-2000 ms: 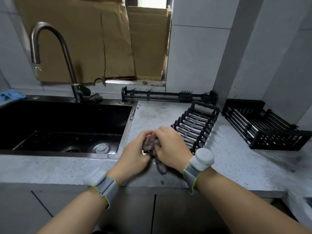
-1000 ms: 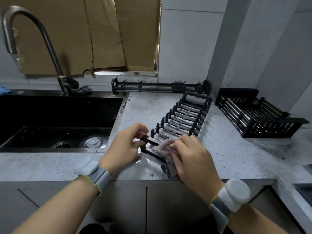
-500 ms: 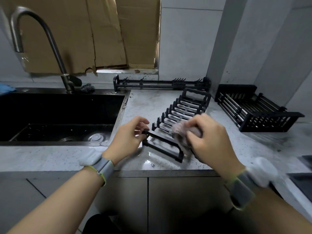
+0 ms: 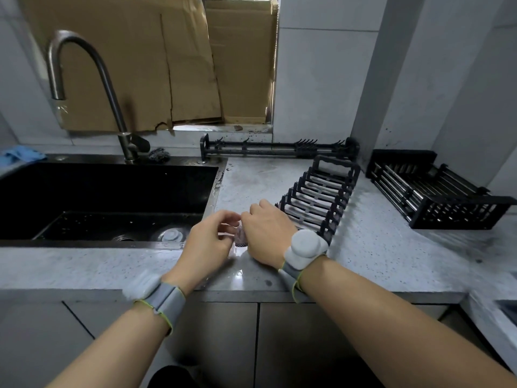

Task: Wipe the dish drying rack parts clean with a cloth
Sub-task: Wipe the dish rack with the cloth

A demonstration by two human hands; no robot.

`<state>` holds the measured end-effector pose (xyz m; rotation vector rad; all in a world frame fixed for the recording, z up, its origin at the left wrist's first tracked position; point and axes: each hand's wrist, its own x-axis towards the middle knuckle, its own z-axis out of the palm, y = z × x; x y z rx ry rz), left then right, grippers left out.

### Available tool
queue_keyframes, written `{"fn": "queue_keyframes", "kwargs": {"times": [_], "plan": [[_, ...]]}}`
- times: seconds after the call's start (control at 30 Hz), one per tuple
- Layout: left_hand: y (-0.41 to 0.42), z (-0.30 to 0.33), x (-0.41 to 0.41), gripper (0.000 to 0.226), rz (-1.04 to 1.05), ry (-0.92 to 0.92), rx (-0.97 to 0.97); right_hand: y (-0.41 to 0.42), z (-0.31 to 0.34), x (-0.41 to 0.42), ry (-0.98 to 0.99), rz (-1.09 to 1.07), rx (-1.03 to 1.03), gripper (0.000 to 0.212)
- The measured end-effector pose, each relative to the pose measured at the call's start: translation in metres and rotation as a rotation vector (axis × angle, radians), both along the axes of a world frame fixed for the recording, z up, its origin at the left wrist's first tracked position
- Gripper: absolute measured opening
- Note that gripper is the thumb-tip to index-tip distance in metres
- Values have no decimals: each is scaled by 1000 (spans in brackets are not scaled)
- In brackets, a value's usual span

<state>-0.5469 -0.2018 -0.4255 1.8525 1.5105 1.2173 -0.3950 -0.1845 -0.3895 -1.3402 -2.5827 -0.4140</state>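
Head view. Both hands meet at the front edge of the counter (image 4: 377,253), just right of the sink (image 4: 106,197). The right hand (image 4: 265,233) curls over a bunched cloth (image 4: 240,238); the left hand (image 4: 208,242) pinches its near side. The slatted plate rack (image 4: 321,197) lies mid-counter, its near end hidden behind the right hand; the basket part (image 4: 436,191) sits at the right end, the hook rail (image 4: 279,148) along the back edge. Judged: cloth soft, damp; rack stiff, light, best steadied by an end frame.
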Motion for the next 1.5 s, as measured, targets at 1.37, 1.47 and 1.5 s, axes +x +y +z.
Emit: {"fn": "queue_keyframes", "kwargs": {"times": [1.37,1.47,1.5], "plan": [[66,33,239,32,87,1146,73,-3,5,244,1059,-386,-167,33],[62,33,240,19,113,1164,117,-1,1,244,1046,-389,-174,31],[60,34,240,16,109,1179,133,0,-1,243,1041,-383,-179,31]]}}
